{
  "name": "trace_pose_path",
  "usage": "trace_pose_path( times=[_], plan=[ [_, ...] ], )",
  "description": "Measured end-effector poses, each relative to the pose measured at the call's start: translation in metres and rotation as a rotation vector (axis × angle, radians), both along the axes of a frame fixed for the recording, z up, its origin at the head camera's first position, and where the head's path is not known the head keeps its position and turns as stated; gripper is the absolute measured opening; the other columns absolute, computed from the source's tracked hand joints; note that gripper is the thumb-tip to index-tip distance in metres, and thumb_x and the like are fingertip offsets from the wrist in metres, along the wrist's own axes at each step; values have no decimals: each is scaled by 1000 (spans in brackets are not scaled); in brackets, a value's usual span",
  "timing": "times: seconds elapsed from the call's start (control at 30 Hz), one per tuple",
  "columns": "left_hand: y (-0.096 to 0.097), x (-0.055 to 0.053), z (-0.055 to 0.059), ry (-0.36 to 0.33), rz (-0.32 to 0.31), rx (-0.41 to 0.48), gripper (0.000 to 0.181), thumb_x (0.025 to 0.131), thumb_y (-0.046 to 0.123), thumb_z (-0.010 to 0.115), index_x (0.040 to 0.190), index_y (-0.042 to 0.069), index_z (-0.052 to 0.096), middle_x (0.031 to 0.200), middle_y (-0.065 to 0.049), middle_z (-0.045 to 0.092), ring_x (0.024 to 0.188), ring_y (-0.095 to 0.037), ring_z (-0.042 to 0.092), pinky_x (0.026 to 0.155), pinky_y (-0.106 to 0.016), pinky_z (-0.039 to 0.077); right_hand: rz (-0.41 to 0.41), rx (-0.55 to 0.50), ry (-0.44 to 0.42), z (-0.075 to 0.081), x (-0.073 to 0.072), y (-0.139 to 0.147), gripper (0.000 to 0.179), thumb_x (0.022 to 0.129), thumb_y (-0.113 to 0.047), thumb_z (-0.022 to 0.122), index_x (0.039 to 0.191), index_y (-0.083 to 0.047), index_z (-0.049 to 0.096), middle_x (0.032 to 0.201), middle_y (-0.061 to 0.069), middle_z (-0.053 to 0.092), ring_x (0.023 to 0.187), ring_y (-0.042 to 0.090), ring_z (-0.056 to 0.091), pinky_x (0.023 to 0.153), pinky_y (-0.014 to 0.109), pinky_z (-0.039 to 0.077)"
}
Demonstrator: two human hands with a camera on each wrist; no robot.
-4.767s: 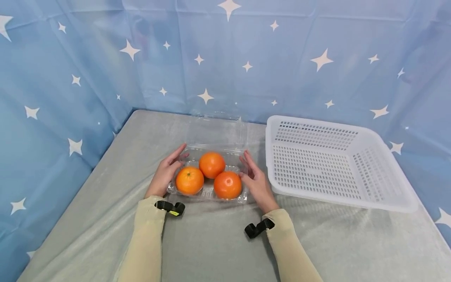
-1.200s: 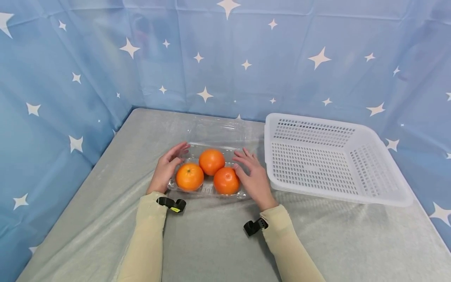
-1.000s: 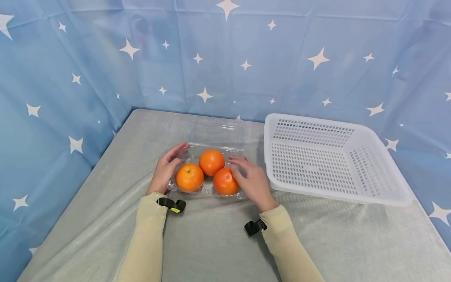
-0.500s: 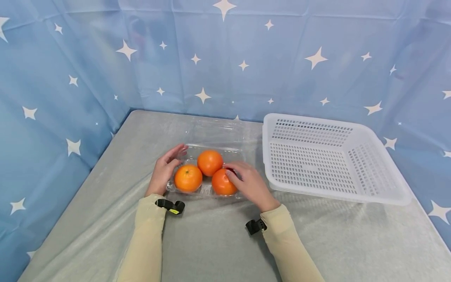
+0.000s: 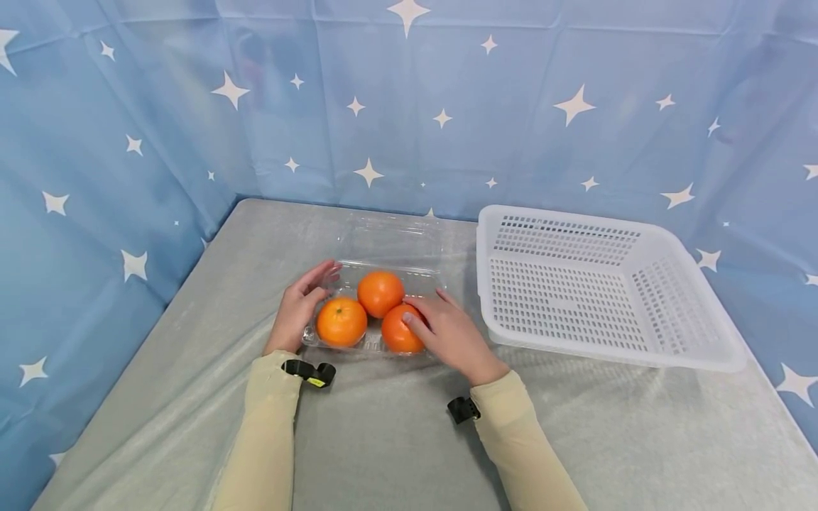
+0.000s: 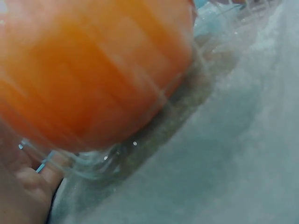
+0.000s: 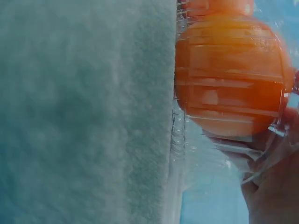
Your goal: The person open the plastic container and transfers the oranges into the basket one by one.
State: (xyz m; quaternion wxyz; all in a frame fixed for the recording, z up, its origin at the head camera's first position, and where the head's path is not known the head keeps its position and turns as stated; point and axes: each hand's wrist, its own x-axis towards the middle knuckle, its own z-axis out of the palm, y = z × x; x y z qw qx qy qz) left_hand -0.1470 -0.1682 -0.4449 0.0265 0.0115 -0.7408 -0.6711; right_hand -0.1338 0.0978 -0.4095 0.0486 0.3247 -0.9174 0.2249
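In the head view, an open clear plastic clamshell box [image 5: 415, 284] holds three oranges. The left orange [image 5: 341, 322] sits near my left hand [image 5: 299, 309], which rests at the box's left side, thumb and fingers loosely curved along the wall. My right hand [image 5: 456, 333] grips the right orange [image 5: 401, 330], thumb on top and fingers over its far side. The back orange [image 5: 380, 294] touches both others. Through the box wall, the left wrist view shows an orange [image 6: 93, 70] close up; the right wrist view shows the right orange [image 7: 233, 79] with fingers partly hidden behind it.
A white perforated plastic basket [image 5: 569, 301] stands right of the box, with nothing in it. The box lid [image 5: 390, 238] lies folded back toward the wall. Grey cloth [image 5: 371, 440] covers the table, and a blue star-patterned curtain [image 5: 415, 128] hangs behind and at the sides.
My right hand has moved from the box's right side onto the right orange, which has shifted slightly left. The left hand stays at the box's left side.
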Motion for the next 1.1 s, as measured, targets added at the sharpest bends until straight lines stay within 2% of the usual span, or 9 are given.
trace_pose_path(
  times=[0.23,0.47,0.57,0.67,0.77,0.93,1.1],
  plan=[
    [0,1,2,-14,-10,13,49,88,2,41,133,21,44,126,10,50,115,-9,46,97,-37,35,-26,52,25,1,3,-1,50,95,-46,28,124,-13,52,118,-1,57,111,11,51,106,37,17],
    [4,9,19,-8,-27,27,49,88,-1,40,132,19,44,130,1,48,118,-17,44,97,-39,35,-55,15,-25,1,2,-3,59,92,-52,30,132,-10,42,120,5,56,105,14,54,107,33,15],
    [5,11,23,0,-30,20,49,88,-1,39,133,18,44,130,-1,48,119,-19,44,97,-39,35,-58,-16,-52,2,3,-3,63,90,-54,34,135,-10,37,117,3,58,105,12,54,107,33,14],
    [4,10,20,7,-33,32,49,88,-2,40,133,16,43,130,-2,48,119,-20,44,97,-39,35,-54,-39,-78,3,4,-3,67,87,-56,40,136,-11,34,113,1,58,104,11,53,107,33,13],
    [1,7,13,11,-34,39,49,88,-3,40,134,15,43,129,0,49,119,-18,44,96,-38,36,-53,-47,-96,4,4,-4,70,84,-58,44,136,-12,34,111,-2,58,103,10,52,107,33,11],
    [-2,2,2,25,-31,23,50,88,-1,40,134,18,43,127,5,50,117,-13,45,95,-37,37,-50,-48,-94,4,4,-4,66,82,-59,46,127,-11,44,110,-2,55,103,12,50,107,32,10],
    [-2,1,0,26,-23,9,49,88,0,40,133,20,44,127,7,50,116,-11,45,96,-38,36,-36,-41,-74,3,4,-4,63,82,-63,42,118,-13,53,112,-1,53,111,17,46,107,35,11]
  ],
)
